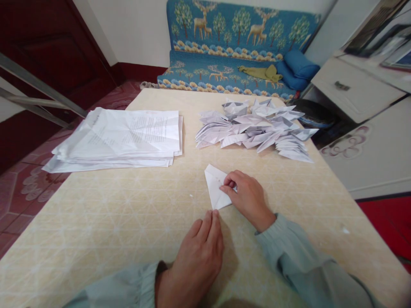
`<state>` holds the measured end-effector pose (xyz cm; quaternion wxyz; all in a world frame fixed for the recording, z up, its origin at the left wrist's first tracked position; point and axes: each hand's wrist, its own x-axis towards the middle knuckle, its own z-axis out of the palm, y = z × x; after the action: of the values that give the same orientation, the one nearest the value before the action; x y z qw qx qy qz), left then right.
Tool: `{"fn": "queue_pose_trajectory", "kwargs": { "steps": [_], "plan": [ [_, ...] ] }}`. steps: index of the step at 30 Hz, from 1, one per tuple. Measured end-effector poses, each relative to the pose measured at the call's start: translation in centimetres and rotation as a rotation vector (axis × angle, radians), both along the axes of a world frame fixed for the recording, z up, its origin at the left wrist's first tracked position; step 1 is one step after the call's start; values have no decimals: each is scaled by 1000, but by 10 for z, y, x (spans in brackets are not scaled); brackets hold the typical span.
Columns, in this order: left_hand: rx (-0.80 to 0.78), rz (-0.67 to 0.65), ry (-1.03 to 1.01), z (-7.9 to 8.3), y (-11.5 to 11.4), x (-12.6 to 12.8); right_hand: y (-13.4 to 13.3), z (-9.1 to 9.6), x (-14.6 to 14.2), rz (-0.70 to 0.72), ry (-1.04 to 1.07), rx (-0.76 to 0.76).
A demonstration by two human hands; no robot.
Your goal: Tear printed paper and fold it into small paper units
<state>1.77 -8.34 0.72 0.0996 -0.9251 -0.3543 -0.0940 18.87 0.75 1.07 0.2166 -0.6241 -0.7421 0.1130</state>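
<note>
A small folded sheet of white paper (pixel 213 188) lies on the table in front of me, its near corner narrowed to a point. My right hand (pixel 245 194) is closed over its right side, thumb and curled fingers pinching the paper there. The right edge of the sheet is partly hidden under those fingers. My left hand (pixel 201 252) reaches in from below with fingers stretched out side by side. Its fingertips touch the pointed near corner and press on the table.
A stack of printed sheets (pixel 128 137) sits at the back left. Several folded paper shapes (pixel 250 126) are heaped at the back right of the patterned table (pixel 128 214). Beyond stand a blue covered bench (pixel 205 72) and, to the right, a white cabinet (pixel 369 124).
</note>
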Motion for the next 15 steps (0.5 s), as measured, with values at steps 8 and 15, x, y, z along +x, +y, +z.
{"fn": "queue_pose_trajectory", "kwargs": {
  "steps": [8, 15],
  "plan": [
    [-245, 40, -170, 20, 13, -1, -1, 1, -1, -5, -6, -11],
    [-244, -97, -330, 14, 4, 4, -1, 1, 0, -2, -6, -11]
  ]
}}
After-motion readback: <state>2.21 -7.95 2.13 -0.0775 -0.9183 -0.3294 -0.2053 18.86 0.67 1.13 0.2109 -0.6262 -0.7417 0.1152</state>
